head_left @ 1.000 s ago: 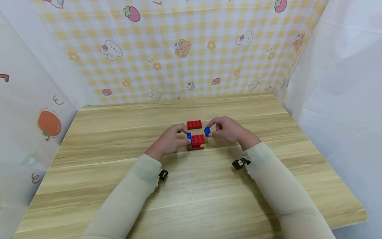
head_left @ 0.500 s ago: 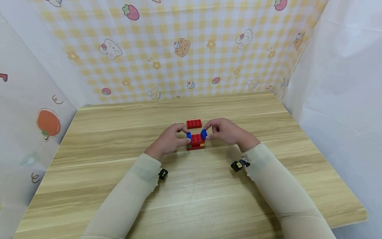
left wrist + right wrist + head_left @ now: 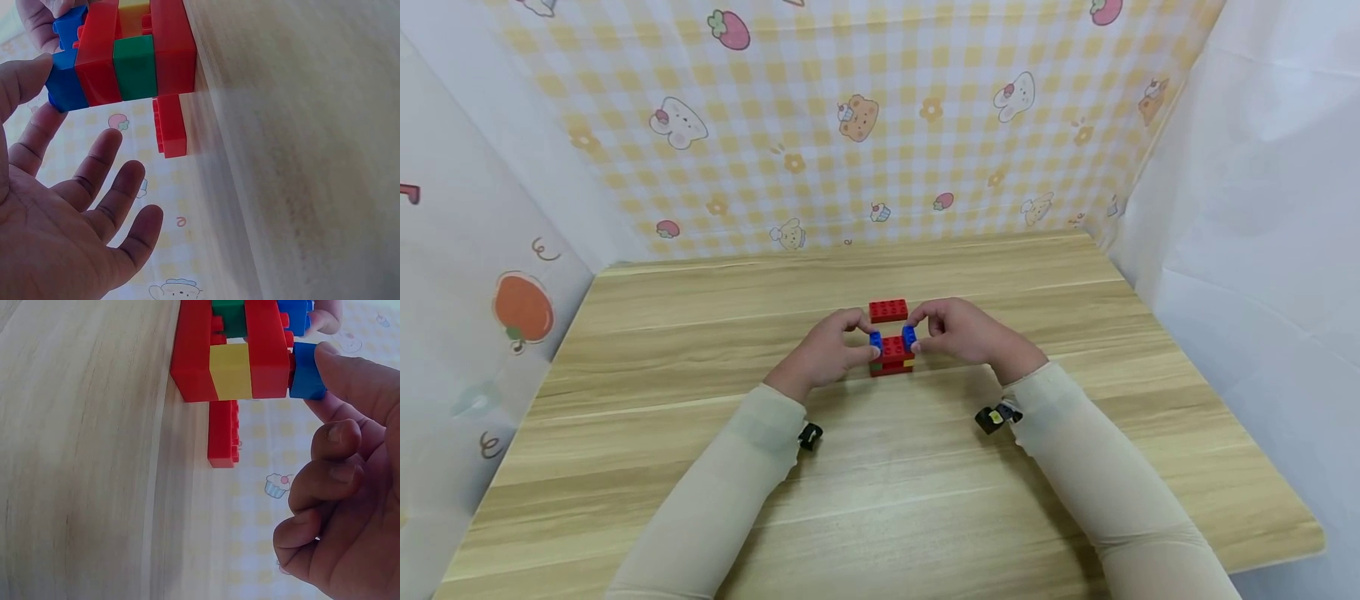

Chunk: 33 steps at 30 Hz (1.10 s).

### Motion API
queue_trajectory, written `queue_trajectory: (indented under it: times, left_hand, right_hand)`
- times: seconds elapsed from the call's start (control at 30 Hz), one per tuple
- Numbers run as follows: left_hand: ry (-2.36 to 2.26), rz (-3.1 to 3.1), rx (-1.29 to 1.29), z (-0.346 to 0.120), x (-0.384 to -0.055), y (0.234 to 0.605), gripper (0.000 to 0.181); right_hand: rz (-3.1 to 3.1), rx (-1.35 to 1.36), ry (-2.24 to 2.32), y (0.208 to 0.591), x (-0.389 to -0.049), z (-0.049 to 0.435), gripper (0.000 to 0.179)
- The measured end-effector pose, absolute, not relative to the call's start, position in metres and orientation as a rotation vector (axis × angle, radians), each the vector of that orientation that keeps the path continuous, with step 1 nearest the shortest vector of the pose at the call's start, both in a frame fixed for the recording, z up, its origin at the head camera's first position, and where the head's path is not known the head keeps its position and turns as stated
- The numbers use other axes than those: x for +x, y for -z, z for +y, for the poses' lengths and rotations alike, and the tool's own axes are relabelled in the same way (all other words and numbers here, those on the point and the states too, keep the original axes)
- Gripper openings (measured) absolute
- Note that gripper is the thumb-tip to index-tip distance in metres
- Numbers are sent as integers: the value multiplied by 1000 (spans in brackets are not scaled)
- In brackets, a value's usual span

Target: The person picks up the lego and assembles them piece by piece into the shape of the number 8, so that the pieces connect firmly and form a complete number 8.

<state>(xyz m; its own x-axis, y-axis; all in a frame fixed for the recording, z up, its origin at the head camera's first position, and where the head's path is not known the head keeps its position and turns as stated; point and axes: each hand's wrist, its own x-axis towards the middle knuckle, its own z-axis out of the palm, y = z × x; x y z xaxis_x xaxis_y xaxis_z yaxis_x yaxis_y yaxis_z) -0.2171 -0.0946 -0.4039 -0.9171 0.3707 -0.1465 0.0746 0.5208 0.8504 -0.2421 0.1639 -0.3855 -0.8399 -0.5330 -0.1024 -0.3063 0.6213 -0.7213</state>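
Two red toy building bricks, a lower one [image 3: 175, 53] and an upper one [image 3: 893, 347], are stacked with a green brick [image 3: 135, 67] and a yellow brick [image 3: 230, 372] between them at opposite ends. My left hand [image 3: 826, 353] pinches a blue brick [image 3: 67, 81] between thumb and index finger on the stack's left end, flush against the upper red brick. With thumb and index finger, my right hand [image 3: 966, 335] pinches another blue brick [image 3: 307, 372] at the right end. A sliver of red stud shows beneath that brick in the right wrist view.
Behind the stack a loose red brick [image 3: 888, 311] lies on the wooden table [image 3: 895, 483]. A yellow-checked patterned cloth [image 3: 737, 117] hangs at the table's back, with white cloth on both sides. Each wrist wears a small black device, one [image 3: 992, 418] on the right.
My right hand has moved left, bringing its blue brick from beside the stack onto the top right end. That brick was tilted midway and stands straighter now. The left hand stays in place.
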Motion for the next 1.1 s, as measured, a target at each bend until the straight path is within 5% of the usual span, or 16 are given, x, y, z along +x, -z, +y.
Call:
queue_trajectory:
  times: [1.1]
  left_hand:
    - [-1388,2433,350,-95,-214,408,18]
  right_hand:
    - [2542,-642,1204,394,-231,162,23]
